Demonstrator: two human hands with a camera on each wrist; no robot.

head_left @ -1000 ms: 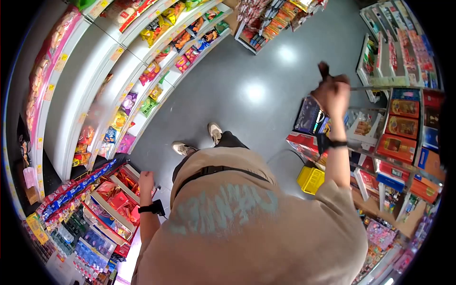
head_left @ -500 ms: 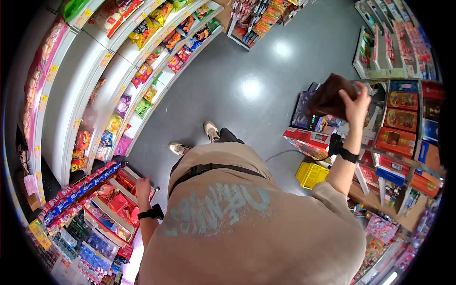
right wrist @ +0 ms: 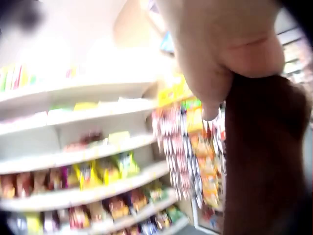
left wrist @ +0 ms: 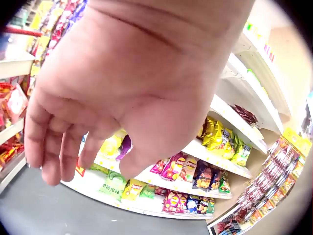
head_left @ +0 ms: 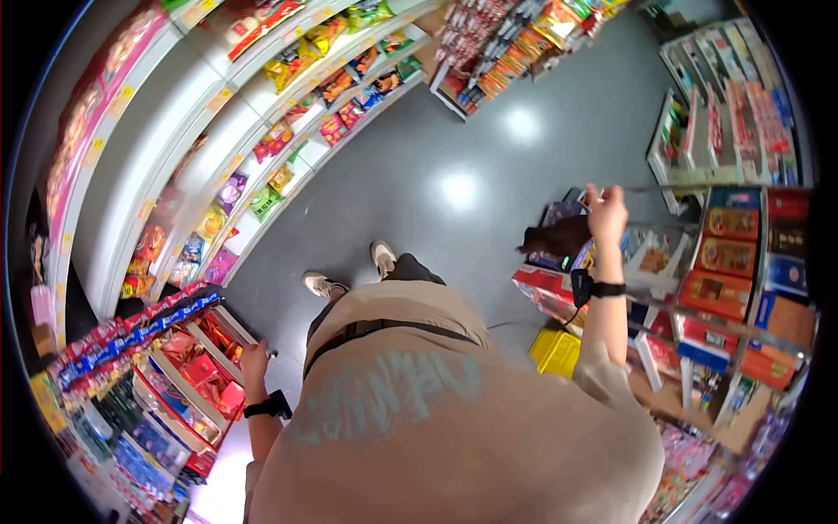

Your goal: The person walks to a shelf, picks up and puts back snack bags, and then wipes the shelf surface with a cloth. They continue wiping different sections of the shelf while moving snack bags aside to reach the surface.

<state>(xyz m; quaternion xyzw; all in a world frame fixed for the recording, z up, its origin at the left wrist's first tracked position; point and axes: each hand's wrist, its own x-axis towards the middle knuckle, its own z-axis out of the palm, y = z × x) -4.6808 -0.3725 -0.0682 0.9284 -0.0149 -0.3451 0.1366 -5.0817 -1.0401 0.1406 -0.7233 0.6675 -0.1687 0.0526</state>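
Right hand (head_left: 607, 218) holding a brown cloth (head_left: 559, 240); left hand (head_left: 254, 361) empty, its fingers loosely bent.
The cloth extends from the right hand's closed grip over the dark box (head_left: 563, 212) on the right side of the aisle; in the right wrist view it hangs below the palm and hides most of the fingers, so their exact hold cannot be told. The left hand, thumb moderately apart from the fingers, is near the red packets (head_left: 202, 370) at near left. The right wrist view is blurred, its shelves (right wrist: 73, 156) overexposed.
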